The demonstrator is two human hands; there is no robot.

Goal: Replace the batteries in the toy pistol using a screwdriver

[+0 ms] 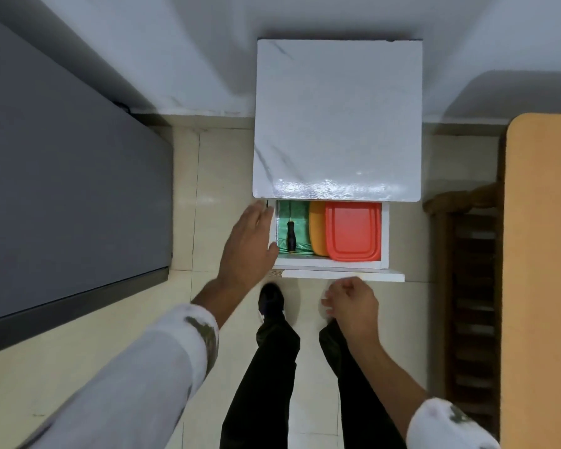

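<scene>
A screwdriver (291, 236) with a black handle lies on green lining in the left part of a pulled-out white drawer (384, 234). My left hand (248, 243) hovers with straight fingers at the drawer's left edge, just beside the screwdriver and apart from it. My right hand (353, 304) hangs below the drawer front with its fingers loosely curled and nothing in it. No toy pistol or batteries show in this view.
The drawer belongs to a white marble-topped cabinet (337, 118) against the wall. An orange lid (316, 231) and a red lid (353, 231) fill the drawer's right part. A grey bed (62, 189) stands left, a tan table (541, 254) right, with a dark chair (473, 286) beside it.
</scene>
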